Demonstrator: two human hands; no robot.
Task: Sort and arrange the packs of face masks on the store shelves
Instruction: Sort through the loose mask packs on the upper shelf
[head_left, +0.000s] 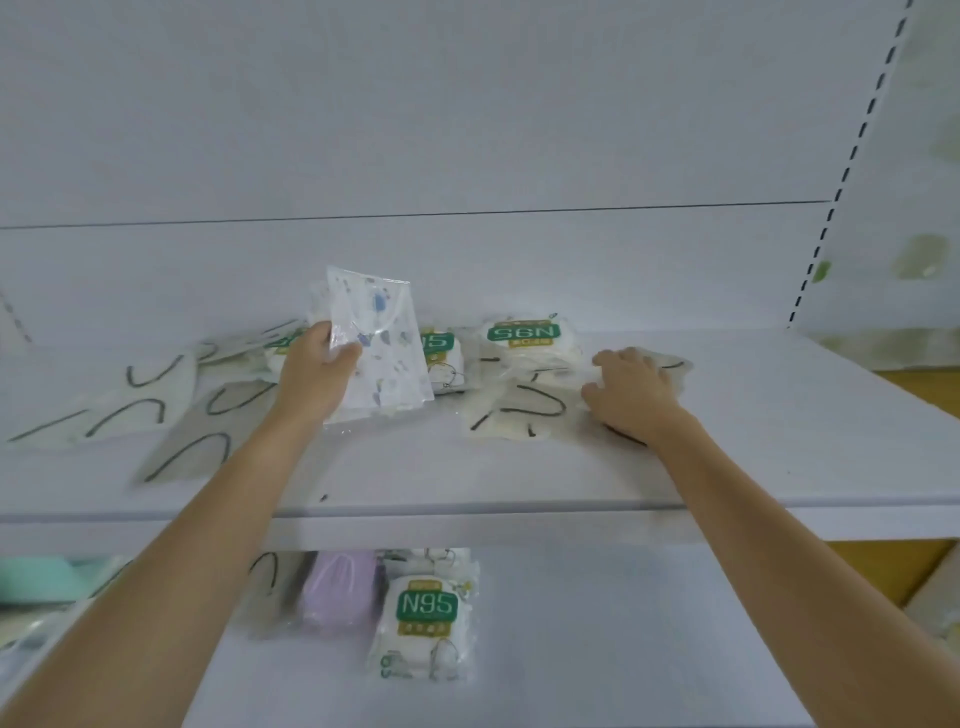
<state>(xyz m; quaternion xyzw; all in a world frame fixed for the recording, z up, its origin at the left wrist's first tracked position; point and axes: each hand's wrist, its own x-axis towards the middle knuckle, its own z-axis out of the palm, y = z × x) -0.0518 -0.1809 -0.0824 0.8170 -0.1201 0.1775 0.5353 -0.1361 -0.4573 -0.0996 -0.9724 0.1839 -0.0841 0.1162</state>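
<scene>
Head view, nearest first: on the lower shelf (597, 649) we see a green-labelled N95 pack (426, 608) lying label up, with a lilac mask pack (340, 592) touching its left side and something mint green (31, 574) at the far left edge, too blurred to name.

Above it runs the upper shelf (519, 483), over whose front lip both our forearms reach. Our left hand (317, 369) grips a clear speckled pack (382, 343) by its left edge, thumb on the front, and holds it tilted up off the shelf. Our right hand (631, 392) lies palm down with fingers loosely spread on a heap of cream mask packs (519, 405) with dark ear loops – holding nothing, only resting.

Left of the raised pack, more flat packs with dark loops (156, 410) lie scattered across the shelf. Behind the heap sits an upside-down N95 pack (524, 335), and a second N95 pack (441, 348) shows partly behind the speckled one. Farthest back stand the plain white back panel (467, 130) and – at the right – a slotted upright (852, 156).
</scene>
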